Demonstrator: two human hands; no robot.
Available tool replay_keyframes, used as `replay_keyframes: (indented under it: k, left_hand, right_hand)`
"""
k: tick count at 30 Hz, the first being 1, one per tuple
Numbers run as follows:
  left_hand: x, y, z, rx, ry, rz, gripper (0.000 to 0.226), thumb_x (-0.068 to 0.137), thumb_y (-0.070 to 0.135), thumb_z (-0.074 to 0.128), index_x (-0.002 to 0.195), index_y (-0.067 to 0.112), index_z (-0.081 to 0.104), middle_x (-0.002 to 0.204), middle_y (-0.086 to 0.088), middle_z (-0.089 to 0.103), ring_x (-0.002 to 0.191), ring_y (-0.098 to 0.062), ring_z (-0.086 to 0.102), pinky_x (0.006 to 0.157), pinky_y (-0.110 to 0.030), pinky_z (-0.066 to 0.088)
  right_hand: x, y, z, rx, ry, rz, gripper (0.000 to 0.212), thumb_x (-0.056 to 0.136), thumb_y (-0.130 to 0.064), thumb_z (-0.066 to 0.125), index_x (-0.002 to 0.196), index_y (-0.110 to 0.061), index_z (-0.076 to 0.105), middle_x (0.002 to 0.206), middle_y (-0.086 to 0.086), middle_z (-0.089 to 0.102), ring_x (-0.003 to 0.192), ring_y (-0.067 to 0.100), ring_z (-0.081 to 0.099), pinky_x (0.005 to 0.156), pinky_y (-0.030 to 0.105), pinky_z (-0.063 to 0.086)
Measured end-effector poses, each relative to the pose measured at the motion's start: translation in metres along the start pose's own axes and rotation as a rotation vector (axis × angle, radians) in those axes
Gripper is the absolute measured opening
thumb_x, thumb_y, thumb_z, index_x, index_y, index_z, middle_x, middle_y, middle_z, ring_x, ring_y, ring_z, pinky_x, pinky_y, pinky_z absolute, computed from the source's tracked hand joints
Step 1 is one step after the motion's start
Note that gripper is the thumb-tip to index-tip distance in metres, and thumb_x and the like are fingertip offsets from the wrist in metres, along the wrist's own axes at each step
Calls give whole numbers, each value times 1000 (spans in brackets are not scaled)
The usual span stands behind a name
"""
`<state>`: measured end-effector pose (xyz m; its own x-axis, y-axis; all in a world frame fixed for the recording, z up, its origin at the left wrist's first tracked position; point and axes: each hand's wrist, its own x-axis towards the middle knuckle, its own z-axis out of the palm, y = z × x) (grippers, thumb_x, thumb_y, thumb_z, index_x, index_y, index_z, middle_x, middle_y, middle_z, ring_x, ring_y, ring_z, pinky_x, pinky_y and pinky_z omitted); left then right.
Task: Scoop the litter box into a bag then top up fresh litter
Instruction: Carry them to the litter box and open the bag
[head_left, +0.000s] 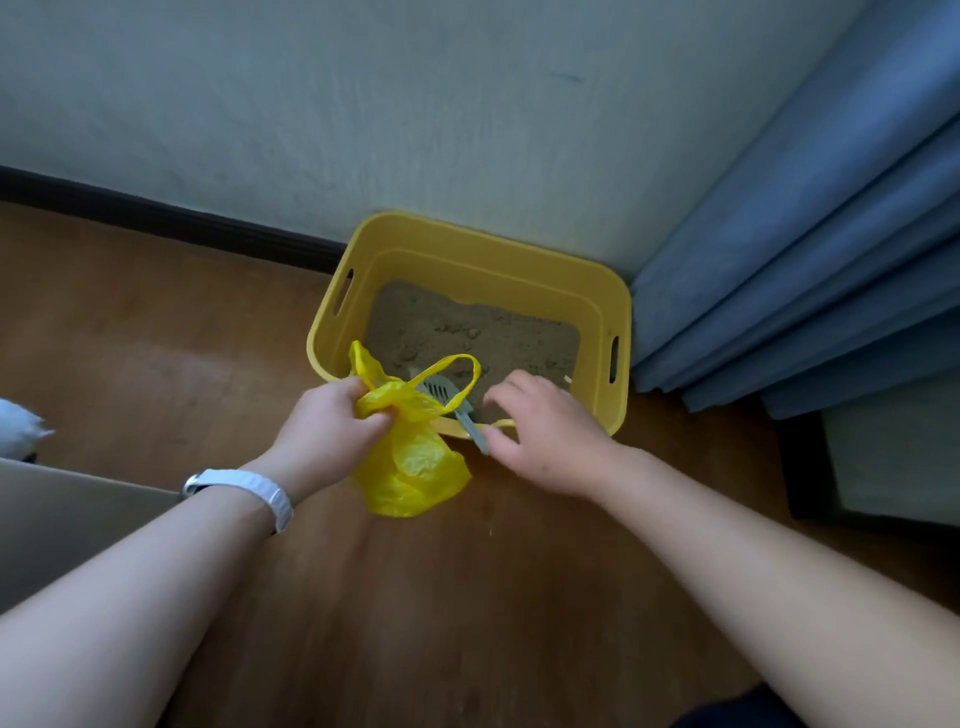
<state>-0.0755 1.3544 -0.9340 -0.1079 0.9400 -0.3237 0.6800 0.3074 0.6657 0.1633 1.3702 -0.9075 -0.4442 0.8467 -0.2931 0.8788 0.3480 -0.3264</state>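
Observation:
A yellow litter box stands on the wood floor against the wall, with brown sandy litter inside. A grey slotted scoop leans on its near rim, head in the litter, handle sticking out toward me. My left hand grips the bunched neck of a yellow plastic bag, which hangs in front of the box; one bag handle loops over the scoop. My right hand hovers over the near rim beside the scoop handle, fingers spread, with a thin bag strap by its fingertips.
Blue curtains hang at the right, touching the box's corner. A dark-based piece of furniture stands at the right. A grey surface and a white object lie at the left. A dark baseboard runs along the wall.

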Motion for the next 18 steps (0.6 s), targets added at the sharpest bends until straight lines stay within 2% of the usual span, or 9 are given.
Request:
replay_keyframes:
  k: [4,8,10,13,16,18]
  left_hand:
    - [-1,22,11,-25,-12,81,10,85,26,67,87,16,67,81,-2,68,77,-17,63,72,-40,54]
    - [-7,33,17,-4,-50,185,8,82,25,68,81,17,66,80,1,67,76,-16,63,70,-41,54]
    - [-11,37,17,-23,-65,255,7,80,25,69,80,19,67,77,3,66,74,-14,62,67,-39,53]
    - [-17,47,15,-80,-80,335,7,77,21,73,81,23,67,73,6,64,68,-6,58,62,-29,48]
    - [-22,53,10,-137,-105,338,16,76,16,78,76,23,64,63,14,58,58,-1,50,55,-19,42]
    - [-24,53,4,-196,-154,304,21,75,19,81,73,23,61,59,15,53,54,-1,45,52,-16,38]
  right_hand:
    - [-18,-4,-23,173,179,-60,30,89,-35,54,112,-18,59,109,0,55,105,21,53,88,42,47]
    - [-23,-10,-34,121,319,-185,34,84,-36,54,110,-15,61,106,2,56,98,24,55,83,41,48]
    - [-23,-13,-33,83,299,-223,37,83,-38,55,113,-16,62,109,1,57,101,24,55,85,39,48]
    - [-19,-16,-24,64,208,-216,38,83,-41,55,114,-18,61,108,-1,59,100,23,55,83,39,47]
    - [-15,-16,-20,124,200,-207,25,84,-26,60,107,-17,65,94,1,60,90,26,58,75,40,48]
    - [-15,-16,-20,138,225,-231,17,84,-20,56,96,-15,66,85,3,57,82,28,57,67,41,47]
